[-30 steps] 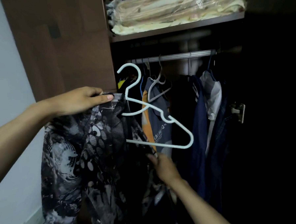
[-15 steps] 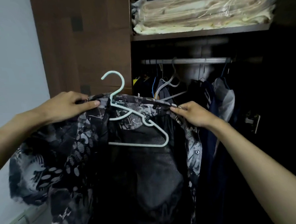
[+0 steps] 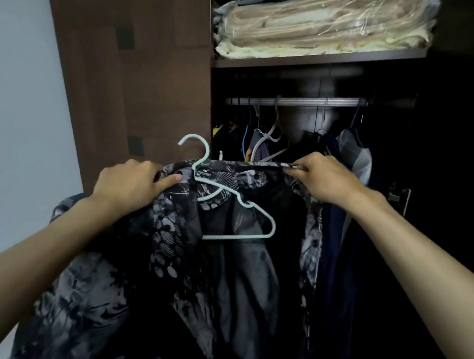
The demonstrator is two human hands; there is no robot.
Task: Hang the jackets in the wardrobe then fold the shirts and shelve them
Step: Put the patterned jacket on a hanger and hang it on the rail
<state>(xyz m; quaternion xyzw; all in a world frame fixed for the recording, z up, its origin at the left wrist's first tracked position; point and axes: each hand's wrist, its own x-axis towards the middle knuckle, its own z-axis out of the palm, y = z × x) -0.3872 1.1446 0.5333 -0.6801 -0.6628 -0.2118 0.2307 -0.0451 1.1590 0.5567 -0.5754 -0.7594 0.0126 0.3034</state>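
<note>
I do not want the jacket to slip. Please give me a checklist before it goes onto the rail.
1. Left hand grips jacket collar: ok.
2. Right hand pinches the collar's other end: ok.
3. Hanger inside both shoulders: not ok, its right arm lies bare.
4. Hanger hook free above collar: ok.
5. Free space on rail: ok.
6. Buttons fastened: not ok, front hangs open.

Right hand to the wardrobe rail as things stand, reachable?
Probably not yet. The right hand pinches the patterned jacket at the collar, so it is busy. The rail sits above it with a bare stretch between hangers, so the path looks open once freed.
</note>
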